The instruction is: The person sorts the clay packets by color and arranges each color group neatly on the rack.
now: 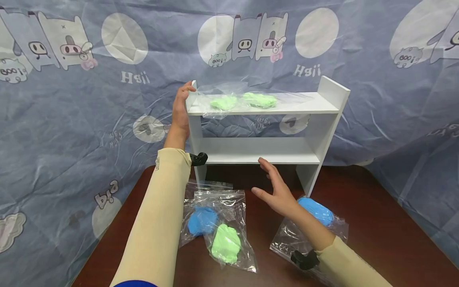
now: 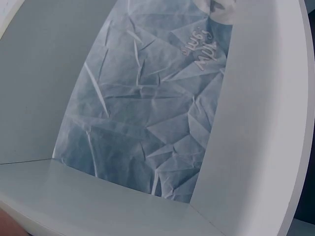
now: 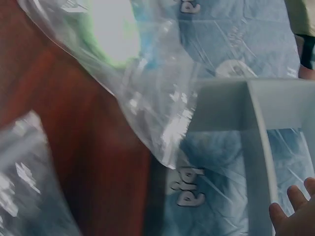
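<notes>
My left hand (image 1: 181, 109) grips the upper left side panel of a white two-tier shelf (image 1: 261, 150), its fingers bent over the panel's edge. In the left wrist view, only a bit of that hand shows at the lower left corner, beside the shelf boards (image 2: 256, 113). My right hand (image 1: 277, 189) hovers in front of the lower tier, thumb and fingers apart, holding nothing. Two light green lumps (image 1: 224, 103) in clear plastic bags lie on the top tier. In the right wrist view, the right fingers (image 3: 297, 196) appear at the lower right.
Left of centre on the dark brown table (image 1: 265, 247) lie a bagged blue lump (image 1: 202, 220) and a bagged green lump (image 1: 226, 244), their bags overlapping. Another bagged blue lump (image 1: 315, 210) lies partly behind the right forearm. A patterned blue-grey cloth (image 1: 71, 127) hangs behind.
</notes>
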The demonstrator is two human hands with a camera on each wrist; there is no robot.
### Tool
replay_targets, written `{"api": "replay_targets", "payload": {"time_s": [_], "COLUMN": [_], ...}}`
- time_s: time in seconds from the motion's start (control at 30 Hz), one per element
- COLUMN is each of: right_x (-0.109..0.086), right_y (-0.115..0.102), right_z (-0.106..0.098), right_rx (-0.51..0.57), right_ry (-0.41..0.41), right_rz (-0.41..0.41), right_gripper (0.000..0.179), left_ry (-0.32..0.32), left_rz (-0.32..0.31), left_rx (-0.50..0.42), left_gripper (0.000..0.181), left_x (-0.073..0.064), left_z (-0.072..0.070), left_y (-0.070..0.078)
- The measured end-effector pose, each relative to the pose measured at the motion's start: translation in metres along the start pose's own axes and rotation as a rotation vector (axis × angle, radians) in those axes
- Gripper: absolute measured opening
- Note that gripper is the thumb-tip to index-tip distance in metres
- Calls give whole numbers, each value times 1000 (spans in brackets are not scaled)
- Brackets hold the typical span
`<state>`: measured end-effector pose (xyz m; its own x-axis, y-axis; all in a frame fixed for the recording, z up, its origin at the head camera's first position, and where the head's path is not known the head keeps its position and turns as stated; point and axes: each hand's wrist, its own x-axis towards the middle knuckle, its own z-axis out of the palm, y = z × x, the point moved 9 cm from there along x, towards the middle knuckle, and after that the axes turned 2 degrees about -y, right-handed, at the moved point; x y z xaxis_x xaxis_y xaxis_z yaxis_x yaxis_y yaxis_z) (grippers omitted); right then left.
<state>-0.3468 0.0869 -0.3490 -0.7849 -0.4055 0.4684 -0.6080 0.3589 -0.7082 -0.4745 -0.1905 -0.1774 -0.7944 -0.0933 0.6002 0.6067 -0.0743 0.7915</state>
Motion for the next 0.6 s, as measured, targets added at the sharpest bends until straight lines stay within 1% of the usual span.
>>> {"api": "replay_targets", "payload": {"time_s": [0.07, 0.17, 0.3, 0.4, 0.53, 0.6], "right_x": [-6, -14, -25, -34, -45, -50], "right_y": [3, 6, 8, 11, 15, 16], "right_z": [10, 27, 48, 60, 73, 79], "right_rx": [6, -1, -13, -16, -19, -10], "right_ry": [-9, -45, -98, -123, -139, -144], "right_rz": [13, 27, 19, 21, 36, 42], "right_gripper": [84, 86, 87, 90, 93, 94], "left_ry": [-5, -12, -12, -5, 7, 10], "left_rz": [1, -9, -18, -21, -10, -7], "left_rx": [-13, -41, -28, -23, -58, -58], "left_gripper": [28, 27, 24, 24, 24, 23], "left_x": [1, 2, 1, 0, 0, 1], "left_z": [1, 1, 2, 1, 1, 2], "left_y": [0, -1, -1, -2, -2, -1]}}
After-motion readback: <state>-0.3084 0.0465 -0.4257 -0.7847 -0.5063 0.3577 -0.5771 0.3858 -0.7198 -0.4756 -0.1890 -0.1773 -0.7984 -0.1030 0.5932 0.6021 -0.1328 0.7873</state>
